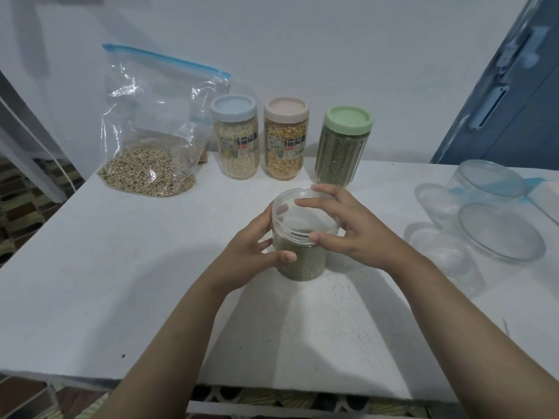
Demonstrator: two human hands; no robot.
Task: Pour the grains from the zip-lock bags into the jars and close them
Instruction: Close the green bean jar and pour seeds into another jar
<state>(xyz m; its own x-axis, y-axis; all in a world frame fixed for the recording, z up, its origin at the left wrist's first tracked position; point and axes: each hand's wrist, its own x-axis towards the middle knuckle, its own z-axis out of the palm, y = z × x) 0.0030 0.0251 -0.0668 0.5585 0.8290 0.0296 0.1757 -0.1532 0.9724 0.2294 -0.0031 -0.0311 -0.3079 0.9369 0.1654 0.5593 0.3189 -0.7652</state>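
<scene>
I see clear jar point(299, 261) upright, table point(121, 267) centre-near, green grains inside | L hand point(254, 252) wraps its body from left | R hand point(348, 228) fingers curled on clear lid point(305, 219) from right, directly above | axis vertical, lid sits atop; next likely twist shut.

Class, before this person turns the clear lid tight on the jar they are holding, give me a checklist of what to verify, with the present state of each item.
1. Left hand steadies the jar: ok, fingers curled round its body.
2. Right hand on the clear lid: ok, thumb and fingers grip its rim.
3. Lid sits level on the jar mouth: cannot tell, the clear plastic hides the thread.
4. Jar filled: ok, green grains show below the lid.
5. Jar stands on the table: ok, upright.
6. All bags emptied: not ok, the zip-lock bag at back left holds beans.
</scene>
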